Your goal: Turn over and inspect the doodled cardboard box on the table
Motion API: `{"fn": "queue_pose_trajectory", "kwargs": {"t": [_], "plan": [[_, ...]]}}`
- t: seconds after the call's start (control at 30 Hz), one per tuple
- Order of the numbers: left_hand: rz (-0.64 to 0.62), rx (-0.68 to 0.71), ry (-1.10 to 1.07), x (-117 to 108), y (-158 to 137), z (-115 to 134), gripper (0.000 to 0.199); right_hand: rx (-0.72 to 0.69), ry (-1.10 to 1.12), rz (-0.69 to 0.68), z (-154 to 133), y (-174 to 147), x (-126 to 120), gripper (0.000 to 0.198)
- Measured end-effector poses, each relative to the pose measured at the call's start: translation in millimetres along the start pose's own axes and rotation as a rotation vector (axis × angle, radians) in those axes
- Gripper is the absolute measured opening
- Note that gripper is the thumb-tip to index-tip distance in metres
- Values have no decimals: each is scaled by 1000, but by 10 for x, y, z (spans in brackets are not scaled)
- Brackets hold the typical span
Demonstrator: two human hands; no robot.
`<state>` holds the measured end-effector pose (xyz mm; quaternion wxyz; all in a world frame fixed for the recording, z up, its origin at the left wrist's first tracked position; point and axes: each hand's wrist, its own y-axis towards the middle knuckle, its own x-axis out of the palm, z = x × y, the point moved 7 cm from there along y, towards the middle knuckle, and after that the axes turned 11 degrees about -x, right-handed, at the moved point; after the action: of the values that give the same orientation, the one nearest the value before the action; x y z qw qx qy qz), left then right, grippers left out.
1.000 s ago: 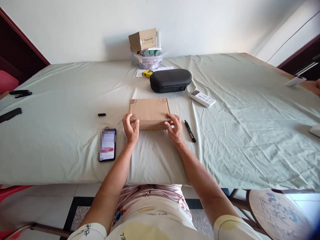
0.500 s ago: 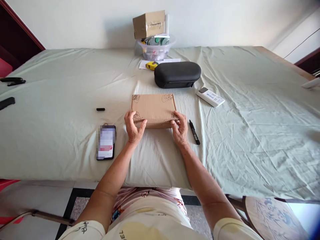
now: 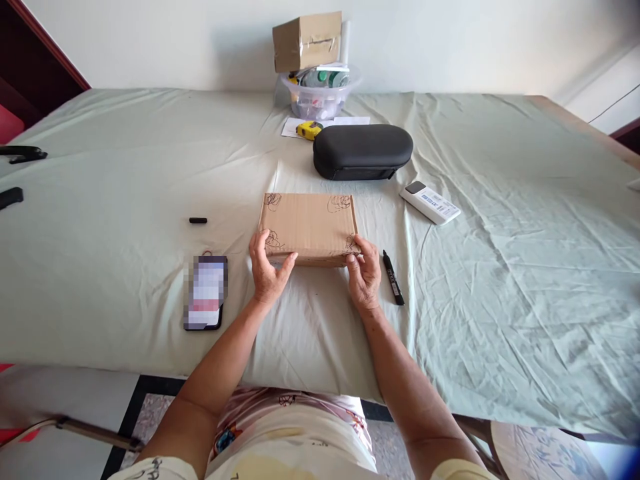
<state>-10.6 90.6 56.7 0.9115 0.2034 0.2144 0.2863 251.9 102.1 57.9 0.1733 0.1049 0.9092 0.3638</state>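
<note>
Your left hand (image 3: 270, 277) and right hand (image 3: 365, 272) grasp the near corners of the cardboard box (image 3: 309, 220) on the cloth-covered desk (image 3: 500, 267), partly hiding the scribbles (image 3: 271, 239) there, while pixelation largely obscures the phone screen (image 3: 207, 287).

Passing room lies between the cardboard box (image 3: 310, 221) and obstructing black case (image 3: 363, 150).

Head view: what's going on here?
A person's left hand and right hand hold the two near corners of a closed cardboard box, whose top has dark scribbles at its corners. A black marker lies just right of the right hand. Left of the box are what looks like the marker's cap and, nearer the person, a smartphone.
</note>
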Motion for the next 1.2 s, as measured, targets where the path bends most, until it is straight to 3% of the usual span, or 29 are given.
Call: {"fn": "queue_pose_trajectory", "kwargs": {"t": [0.27,0.93,1.2], "plan": [[2,0,-28,-50,-66,45,72,12,65,-8,-43,-69,-46,42],[18,20,12,-77,-123,39,64,37,-21,-30,-30,-183,-150,44],[-3,-37,-17,-79,-129,84,61,46,15,33,-31,-145,-120,39]]}}
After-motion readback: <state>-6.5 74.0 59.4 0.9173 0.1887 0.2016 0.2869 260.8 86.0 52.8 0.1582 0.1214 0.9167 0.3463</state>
